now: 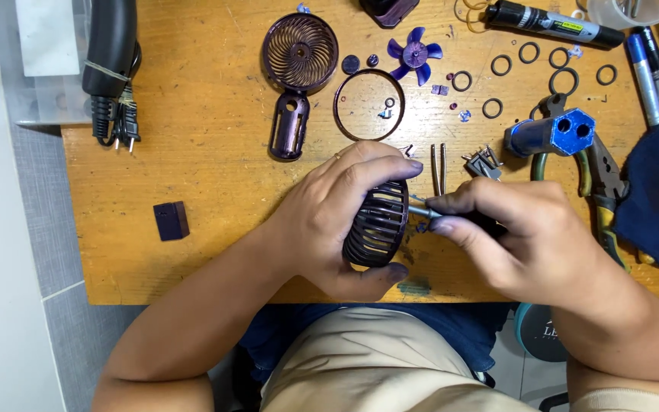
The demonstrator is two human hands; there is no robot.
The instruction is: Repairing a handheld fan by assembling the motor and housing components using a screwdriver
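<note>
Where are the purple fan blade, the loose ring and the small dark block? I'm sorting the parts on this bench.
purple fan blade (414, 56): head view, on its central hub.
loose ring (339, 93): head view, on the left arc of its rim.
small dark block (171, 220): head view, on the middle of its top face.

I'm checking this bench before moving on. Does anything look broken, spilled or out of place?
Nothing looks spilled or broken. The small fan is simply in pieces: the left hand holds one dark grille, the right hand puts a slim tool to it, while the other grille with handle, the purple blade and loose rings lie scattered on the wooden table.
</note>
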